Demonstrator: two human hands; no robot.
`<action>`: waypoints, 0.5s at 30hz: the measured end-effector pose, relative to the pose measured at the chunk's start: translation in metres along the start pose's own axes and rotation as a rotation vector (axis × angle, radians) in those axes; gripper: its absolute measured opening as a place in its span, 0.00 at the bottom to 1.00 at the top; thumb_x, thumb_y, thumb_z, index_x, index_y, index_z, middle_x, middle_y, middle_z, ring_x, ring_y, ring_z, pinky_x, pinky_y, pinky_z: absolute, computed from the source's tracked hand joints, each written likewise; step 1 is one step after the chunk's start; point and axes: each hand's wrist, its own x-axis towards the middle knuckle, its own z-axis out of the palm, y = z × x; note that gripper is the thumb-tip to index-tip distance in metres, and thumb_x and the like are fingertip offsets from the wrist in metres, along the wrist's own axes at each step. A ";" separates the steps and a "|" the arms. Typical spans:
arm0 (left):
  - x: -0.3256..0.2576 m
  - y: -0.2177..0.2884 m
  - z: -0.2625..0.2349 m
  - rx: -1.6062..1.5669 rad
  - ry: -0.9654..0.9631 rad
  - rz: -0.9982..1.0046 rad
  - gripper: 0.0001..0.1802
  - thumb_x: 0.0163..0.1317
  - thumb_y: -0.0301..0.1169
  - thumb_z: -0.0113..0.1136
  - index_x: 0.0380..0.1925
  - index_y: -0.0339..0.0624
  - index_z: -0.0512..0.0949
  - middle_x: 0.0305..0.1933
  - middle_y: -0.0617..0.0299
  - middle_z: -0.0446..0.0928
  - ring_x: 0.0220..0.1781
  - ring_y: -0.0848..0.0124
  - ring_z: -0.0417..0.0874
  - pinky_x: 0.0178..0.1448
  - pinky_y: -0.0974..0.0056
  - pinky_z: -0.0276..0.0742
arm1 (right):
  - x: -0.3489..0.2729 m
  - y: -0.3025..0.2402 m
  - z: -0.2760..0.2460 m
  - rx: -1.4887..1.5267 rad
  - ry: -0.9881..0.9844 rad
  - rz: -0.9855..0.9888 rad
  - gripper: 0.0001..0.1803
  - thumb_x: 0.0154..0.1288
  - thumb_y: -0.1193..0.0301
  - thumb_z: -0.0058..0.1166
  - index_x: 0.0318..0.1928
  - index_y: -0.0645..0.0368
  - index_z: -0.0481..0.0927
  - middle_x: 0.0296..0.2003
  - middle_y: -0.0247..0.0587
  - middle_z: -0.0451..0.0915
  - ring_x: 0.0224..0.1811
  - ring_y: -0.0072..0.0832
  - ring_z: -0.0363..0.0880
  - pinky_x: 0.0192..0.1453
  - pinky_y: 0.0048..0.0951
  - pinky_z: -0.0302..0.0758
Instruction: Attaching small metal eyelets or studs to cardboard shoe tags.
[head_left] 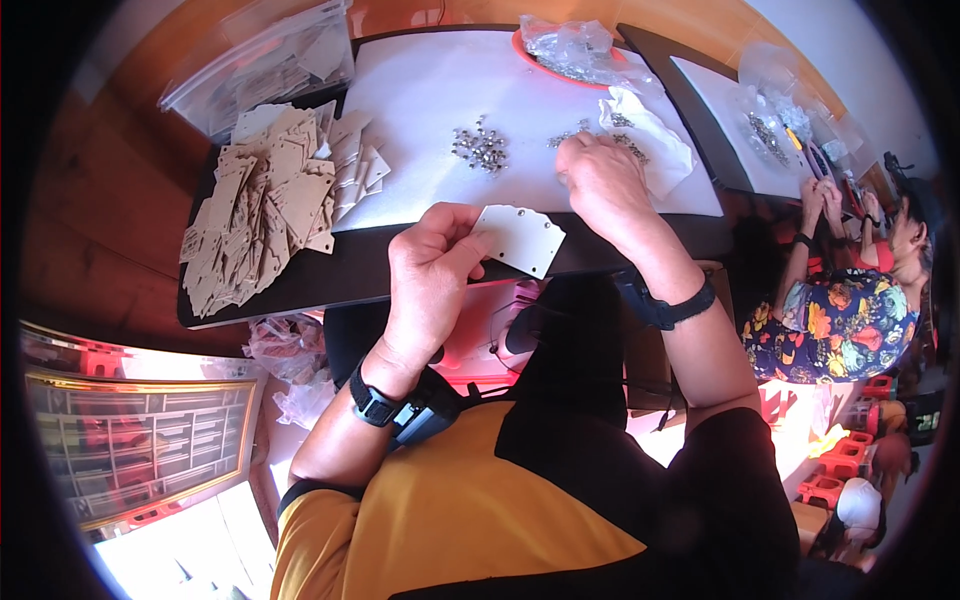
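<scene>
My left hand (437,258) pinches a thin cream-coloured plate (522,243) by its left edge, over the near edge of the table. Small holes and a few metal bits dot the plate along its border. My right hand (605,180) reaches over the white work sheet (420,90), its fingertips bent together beside some scattered small metal parts (568,134). Whatever those fingertips grip, if anything, is hidden. Left of it, a loose pile of small shiny metal pieces (480,148) lies on the sheet. More small parts (630,148) rest on a crumpled white bag (665,150) to the right.
A tall heap of similar plates (265,205) covers the table's left side, before a clear plastic box (265,70) of more plates. A red tray (570,75) with bagged metal parts stands at the back. Another person (840,310) works at a table on the right.
</scene>
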 end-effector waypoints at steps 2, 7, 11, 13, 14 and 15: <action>0.002 -0.001 0.001 0.004 -0.008 0.009 0.10 0.64 0.21 0.62 0.45 0.31 0.80 0.32 0.62 0.82 0.24 0.84 0.74 0.20 0.78 0.65 | -0.005 0.001 0.000 0.050 0.060 -0.053 0.05 0.56 0.77 0.55 0.35 0.58 0.80 0.36 0.45 0.81 0.43 0.46 0.79 0.49 0.46 0.71; 0.001 0.000 0.001 0.040 0.048 -0.020 0.08 0.63 0.21 0.61 0.42 0.31 0.81 0.30 0.64 0.82 0.28 0.82 0.76 0.33 0.74 0.75 | -0.012 -0.043 -0.022 0.403 0.212 -0.264 0.05 0.57 0.76 0.58 0.34 0.53 0.76 0.33 0.37 0.76 0.43 0.41 0.76 0.48 0.42 0.67; 0.002 0.003 0.001 0.083 0.044 -0.032 0.08 0.62 0.21 0.62 0.41 0.31 0.81 0.29 0.64 0.81 0.26 0.81 0.76 0.32 0.74 0.74 | -0.018 -0.067 -0.009 0.374 0.218 -0.336 0.09 0.54 0.77 0.60 0.34 0.51 0.76 0.35 0.34 0.75 0.43 0.38 0.74 0.48 0.40 0.65; 0.003 0.003 0.003 0.077 0.053 -0.031 0.08 0.62 0.21 0.62 0.41 0.32 0.81 0.29 0.64 0.81 0.26 0.81 0.76 0.32 0.73 0.75 | -0.018 -0.070 -0.002 0.412 0.285 -0.317 0.10 0.53 0.79 0.59 0.35 0.51 0.77 0.35 0.34 0.74 0.43 0.38 0.75 0.47 0.40 0.65; 0.003 0.003 0.003 0.071 0.052 -0.028 0.07 0.62 0.21 0.62 0.41 0.32 0.81 0.28 0.64 0.81 0.26 0.81 0.76 0.31 0.73 0.75 | -0.018 -0.069 0.000 0.441 0.304 -0.319 0.11 0.52 0.79 0.60 0.36 0.52 0.78 0.35 0.34 0.74 0.43 0.38 0.75 0.46 0.39 0.65; 0.002 0.001 0.002 0.069 0.060 -0.029 0.07 0.62 0.21 0.62 0.41 0.32 0.81 0.28 0.64 0.81 0.26 0.81 0.76 0.31 0.73 0.75 | -0.019 -0.068 0.003 0.445 0.300 -0.325 0.11 0.52 0.79 0.60 0.36 0.52 0.78 0.35 0.34 0.74 0.43 0.38 0.75 0.46 0.39 0.65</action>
